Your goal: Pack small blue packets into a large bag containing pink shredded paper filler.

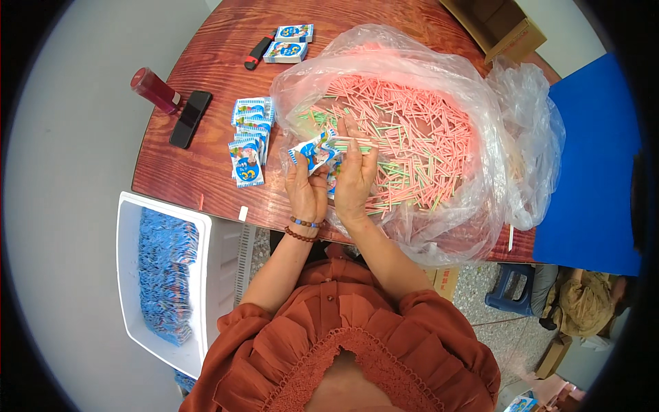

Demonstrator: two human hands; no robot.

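My left hand [307, 189] grips a small blue-and-white packet [313, 152] by its near edge. In my right hand [357, 175] is a small bundle of thin pink and green sticks [353, 144], pinched between thumb and fingers. The ends of these sticks meet the packet's right end; how far they go in, I cannot make out. Another blue-and-white packet [333, 180] shows partly behind my hands. Beneath and beyond them lies a large clear plastic bag [439, 240], spread around a heap of loose pink and green sticks [425, 130].
Left of the bag several packets [247, 161] overlap in a row. Farther back are two small boxes [285, 52], a red-black cutter [259, 53], a phone [191, 119] and a red bottle [155, 90]. A white bin [209, 275] of blue packets stands left; a cardboard box [515, 41] sits far right.
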